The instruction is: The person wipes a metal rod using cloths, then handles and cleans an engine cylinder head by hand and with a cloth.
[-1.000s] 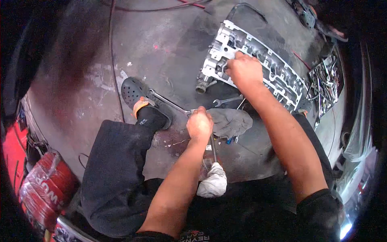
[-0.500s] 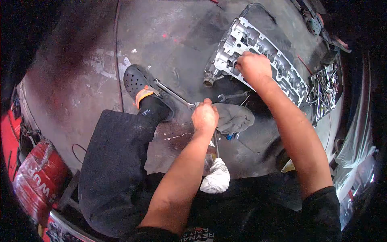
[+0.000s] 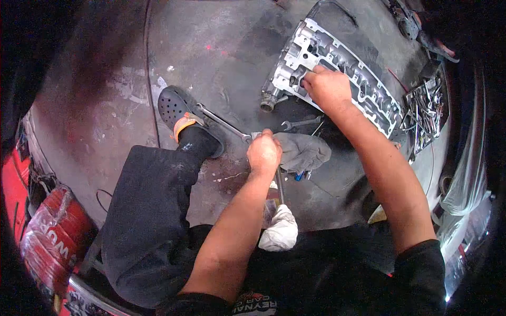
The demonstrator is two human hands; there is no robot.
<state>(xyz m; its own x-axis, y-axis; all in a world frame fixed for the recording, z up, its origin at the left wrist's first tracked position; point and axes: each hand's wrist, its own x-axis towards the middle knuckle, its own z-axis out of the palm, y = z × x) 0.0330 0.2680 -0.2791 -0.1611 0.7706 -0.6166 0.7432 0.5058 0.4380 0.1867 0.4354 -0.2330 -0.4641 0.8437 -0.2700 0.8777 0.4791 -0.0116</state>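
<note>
A silver cylinder head [image 3: 369,89] lies on the floor at the upper right, its valve side pockets facing up. My right hand [image 3: 329,90] reaches over its near left part, fingertips pinched together at one of the openings; whatever they hold is hidden. My left hand [image 3: 264,154] is closed in a fist beside a grey rag [image 3: 308,151], and its grip is hidden. A long combination wrench [image 3: 224,122] runs from near my shoe to that fist. Below the fist, a metal bar [image 3: 280,187] reaches down to a white cloth [image 3: 280,231].
Another wrench [image 3: 303,124] lies between the rag and cylinder head. A tray of tools [image 3: 424,113] sits at the right. My dark clog [image 3: 174,108] stands left of the wrench. A cable [image 3: 147,68] crosses the floor, and a red plastic-wrapped container [image 3: 55,234] is at lower left.
The view has shifted slightly, moving the floor objects a little left. Both hands keep nearly the same places, the right at the cylinder head and the left beside the rag.
</note>
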